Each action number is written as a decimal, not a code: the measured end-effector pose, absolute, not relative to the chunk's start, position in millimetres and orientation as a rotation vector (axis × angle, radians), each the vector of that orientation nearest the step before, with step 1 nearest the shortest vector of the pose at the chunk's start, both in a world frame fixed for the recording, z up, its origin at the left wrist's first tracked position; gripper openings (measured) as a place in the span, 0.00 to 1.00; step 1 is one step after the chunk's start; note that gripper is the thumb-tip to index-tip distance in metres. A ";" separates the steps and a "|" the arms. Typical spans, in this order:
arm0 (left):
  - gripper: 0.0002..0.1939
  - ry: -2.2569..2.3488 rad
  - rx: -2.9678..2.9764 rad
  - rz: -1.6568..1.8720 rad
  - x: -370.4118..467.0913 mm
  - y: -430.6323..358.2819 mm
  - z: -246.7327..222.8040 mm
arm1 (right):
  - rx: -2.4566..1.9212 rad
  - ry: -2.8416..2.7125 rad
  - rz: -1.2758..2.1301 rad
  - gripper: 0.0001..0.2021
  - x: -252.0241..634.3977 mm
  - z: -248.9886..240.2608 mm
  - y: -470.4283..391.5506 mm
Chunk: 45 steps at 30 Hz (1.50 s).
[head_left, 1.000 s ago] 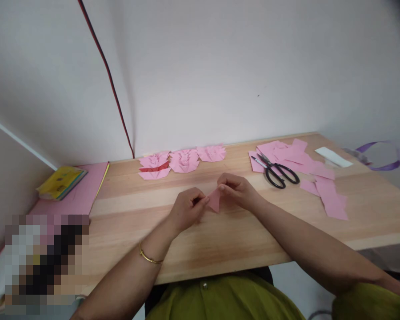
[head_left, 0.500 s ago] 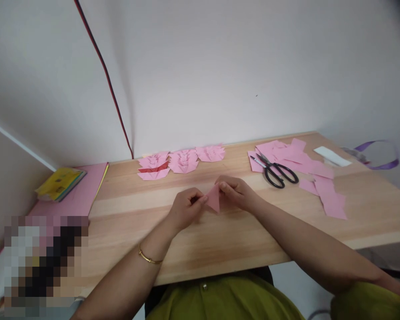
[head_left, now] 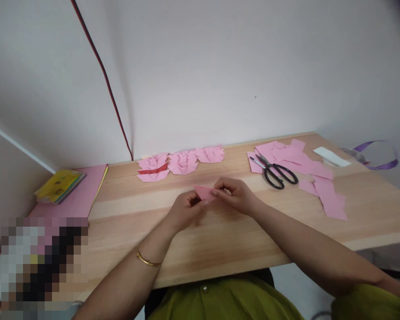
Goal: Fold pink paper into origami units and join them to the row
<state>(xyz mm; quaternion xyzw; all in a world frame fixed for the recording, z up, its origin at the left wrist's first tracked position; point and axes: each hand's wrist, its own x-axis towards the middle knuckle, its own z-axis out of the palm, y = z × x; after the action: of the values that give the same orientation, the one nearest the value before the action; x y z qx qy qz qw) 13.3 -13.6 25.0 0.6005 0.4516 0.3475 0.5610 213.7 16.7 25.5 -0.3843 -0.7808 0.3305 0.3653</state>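
Observation:
A small folded piece of pink paper, roughly triangular, is held just above the wooden table. My left hand pinches its lower edge between thumb and fingers. On its right side, my right hand grips it with thumb and curled fingers. Beyond my hands, several folded pink paper pieces lie in a row near the wall, a red strip among those at the left end.
Black-handled scissors rest partly on pink paper scraps at the right. A white strip lies behind them. On the left, a yellow packet sits on a large pink sheet. A blurred-out patch covers the lower left.
The folded pink paper has been turned: its point faced down toward me and now points up and left. My right hand has shifted slightly left and down, closer to my left.

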 end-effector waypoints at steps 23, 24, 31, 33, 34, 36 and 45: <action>0.11 1.225 1.240 1.170 11.1 -8.6 21.8 | -0.937 -2.114 0.865 0.12 211.0 24.4 16.7; 0.11 1.228 1.232 1.172 10.9 -8.2 20.4 | -0.940 -2.113 0.873 0.12 210.8 24.4 16.6; 0.11 1.246 1.263 1.103 9.4 -8.7 18.3 | -0.942 -2.098 0.926 0.11 212.0 20.8 16.5; 0.10 1.282 1.321 1.102 9.4 -8.8 19.3 | -0.960 -2.083 0.925 0.11 212.7 19.6 17.0; 0.10 1.296 1.345 1.105 9.4 -8.8 19.7 | -0.958 -2.078 0.926 0.12 212.9 19.5 17.1; 0.09 1.319 1.382 1.109 9.3 -8.7 19.9 | -0.930 -2.080 0.929 0.11 213.1 20.4 17.3; 0.10 1.402 1.484 1.080 8.8 -7.9 22.0 | -0.921 -2.087 0.911 0.10 213.8 22.7 18.9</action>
<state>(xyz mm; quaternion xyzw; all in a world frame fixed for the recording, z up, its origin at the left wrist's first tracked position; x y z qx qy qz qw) 8.8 -7.9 22.0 0.5876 0.5552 0.4277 0.4043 213.8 18.9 22.7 -0.3530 -0.8004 0.3491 0.3360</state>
